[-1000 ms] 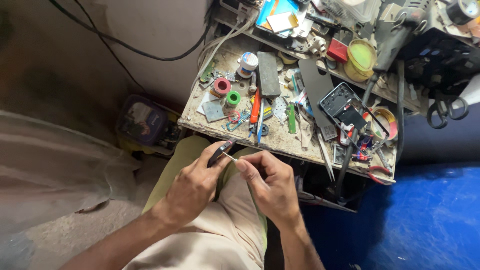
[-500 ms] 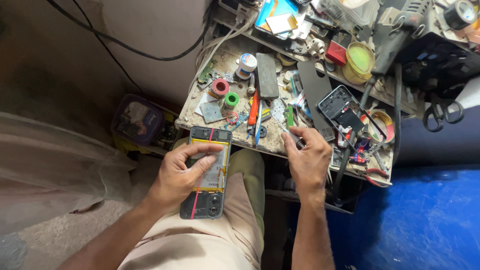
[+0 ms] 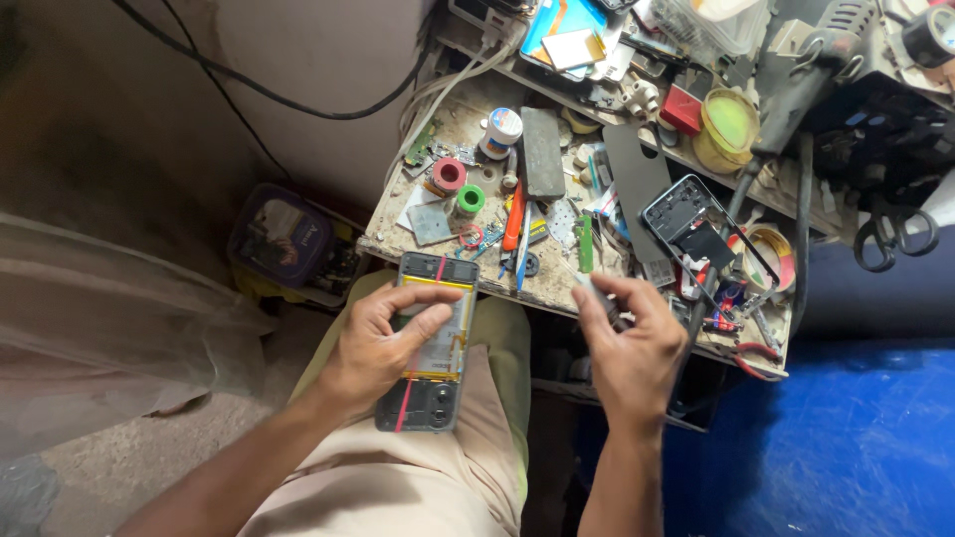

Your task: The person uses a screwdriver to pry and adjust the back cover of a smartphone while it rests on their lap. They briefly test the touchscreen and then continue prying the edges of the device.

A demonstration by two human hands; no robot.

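My left hand [image 3: 383, 343] grips an opened phone [image 3: 433, 343] with its back cover off, battery and boards showing, held flat above my lap at the bench's front edge. My right hand [image 3: 627, 348] is to the right, over the workbench [image 3: 557, 288] edge, fingers curled around a small grey tool or part [image 3: 600, 295]; what it is I cannot make out. A second opened phone frame [image 3: 696, 224] lies on the bench just beyond my right hand.
The cluttered bench holds a dark phone cover [image 3: 542, 149], red [image 3: 449, 174] and green [image 3: 470, 199] tape rolls, a white jar [image 3: 502, 129], an orange-handled tool [image 3: 513, 219], pliers [image 3: 741, 338], scissors [image 3: 890, 234]. A dark box [image 3: 284, 234] sits on the floor left; blue surface right.
Earlier both hands worked together on the phone held edge-on. The left hand has since laid it flat, and the right hand has moved away right to the bench edge.
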